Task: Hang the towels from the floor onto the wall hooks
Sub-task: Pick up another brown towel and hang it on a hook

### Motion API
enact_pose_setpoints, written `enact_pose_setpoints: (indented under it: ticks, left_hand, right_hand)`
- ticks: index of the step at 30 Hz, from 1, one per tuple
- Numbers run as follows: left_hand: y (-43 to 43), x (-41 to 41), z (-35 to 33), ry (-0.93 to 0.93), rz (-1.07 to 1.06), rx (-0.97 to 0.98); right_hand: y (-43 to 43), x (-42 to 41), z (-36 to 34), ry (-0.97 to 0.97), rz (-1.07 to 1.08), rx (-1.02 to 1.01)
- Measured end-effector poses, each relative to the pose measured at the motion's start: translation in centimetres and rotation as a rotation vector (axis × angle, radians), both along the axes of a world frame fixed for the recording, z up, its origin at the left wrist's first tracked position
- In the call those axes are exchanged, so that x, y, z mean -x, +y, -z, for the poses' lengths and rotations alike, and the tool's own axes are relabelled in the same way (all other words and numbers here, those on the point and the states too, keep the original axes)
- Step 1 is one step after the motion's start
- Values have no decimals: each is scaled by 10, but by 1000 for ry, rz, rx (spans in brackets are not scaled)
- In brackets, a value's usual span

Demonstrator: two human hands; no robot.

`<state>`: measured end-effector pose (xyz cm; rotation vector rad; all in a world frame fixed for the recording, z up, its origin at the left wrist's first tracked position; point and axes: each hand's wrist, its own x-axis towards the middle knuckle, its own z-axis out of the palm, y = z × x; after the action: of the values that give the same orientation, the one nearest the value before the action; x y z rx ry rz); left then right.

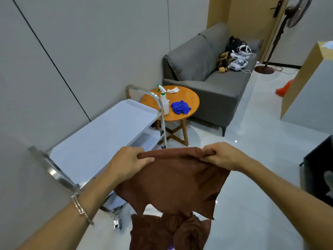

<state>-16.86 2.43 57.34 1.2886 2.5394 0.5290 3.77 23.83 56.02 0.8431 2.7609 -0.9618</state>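
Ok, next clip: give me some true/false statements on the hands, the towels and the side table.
1. The left hand and the right hand both grip the top edge of one brown towel. True.
2. The floor holds no more towels. False: a heap of brown towels lies on it, below the held one.
3. The spray bottle stands upright on the round wooden table. True.
4. The blue cloth lies on the floor. False: it lies on the table, beside the bottle.
5. The left wrist wears a bracelet. True.
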Motion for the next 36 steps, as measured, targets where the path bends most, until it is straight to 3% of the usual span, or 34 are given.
enact_pose_setpoints:
  ticks: [4, 7, 13, 24, 31, 36]
  left_hand:
    - [-30, -20, 7, -69, -37, 63]
    - [-64, -22, 12, -9, -94, 192]
    - [-145, -31, 8, 76, -390, 250]
    - [-300, -76, -10, 190, -784, -88]
    - [-437, -139, -20, 169, -899, -220]
    - [-553, -206, -17, 56, -958, -260]
  right_hand:
    - [-8, 13, 15, -22, -102, -44]
    - [-25, 34, 19, 36, -212, -78]
    - [-72, 75, 14, 175, -341, -62]
    - [-189, 97, -17, 300, -496, -21]
    - [-326, 73, -41, 252, -636, -82]
    - [-450, 53, -59, 214, -817, -193]
